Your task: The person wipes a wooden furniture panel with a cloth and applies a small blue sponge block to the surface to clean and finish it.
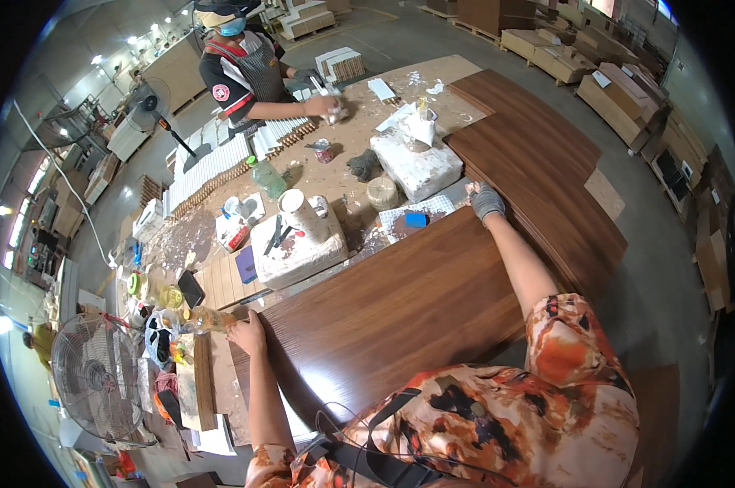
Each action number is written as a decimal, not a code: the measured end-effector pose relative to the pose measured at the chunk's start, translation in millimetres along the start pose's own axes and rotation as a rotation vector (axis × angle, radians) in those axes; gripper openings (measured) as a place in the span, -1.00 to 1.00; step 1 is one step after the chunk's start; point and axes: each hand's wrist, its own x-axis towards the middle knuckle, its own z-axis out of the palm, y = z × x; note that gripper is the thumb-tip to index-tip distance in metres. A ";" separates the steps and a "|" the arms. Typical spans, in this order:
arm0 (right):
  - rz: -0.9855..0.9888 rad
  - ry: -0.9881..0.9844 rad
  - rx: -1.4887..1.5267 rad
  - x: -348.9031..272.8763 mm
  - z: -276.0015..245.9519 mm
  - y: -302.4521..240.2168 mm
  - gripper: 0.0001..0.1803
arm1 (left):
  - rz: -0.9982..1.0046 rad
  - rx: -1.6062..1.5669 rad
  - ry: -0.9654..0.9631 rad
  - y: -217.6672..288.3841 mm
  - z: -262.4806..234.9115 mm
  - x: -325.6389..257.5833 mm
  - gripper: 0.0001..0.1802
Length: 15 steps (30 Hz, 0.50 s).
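Observation:
A long brown wood-grain panel [392, 285] lies in front of me, its near part close to my body. My bare left hand [247, 332] grips its left end, with the fingers partly hidden at the edge. At the far right corner, my right hand [487, 202] in a grey fingerless glove is closed on the same panel. Beside that hand, a stack of similar brown panels [538, 154] reaches away to the right. A blue block [416, 220] on a patterned sheet lies just beyond the panel's far edge.
Two paint-crusted white blocks [420, 167] [298, 252] bear containers. A green-tinted bottle [267, 177] stands on the worktable. Across it, a masked co-worker [250, 77] handles pale strips [213, 167]. A wire fan [97, 374] stands at left, near bottles and tools.

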 end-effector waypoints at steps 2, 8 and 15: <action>-0.019 0.004 -0.026 9.9 -6.0 5.1 -0.60 | -0.012 0.004 -0.037 0.2 -3.5 1.4 -0.10; -0.385 -0.056 0.361 -19.6 -59.1 -69.5 -0.72 | -0.017 -0.371 -0.016 -60.0 -82.2 21.3 -0.34; -0.355 0.290 0.851 -57.0 -210.5 -107.5 -0.69 | 0.262 -0.767 0.306 -66.5 -181.7 27.5 -0.55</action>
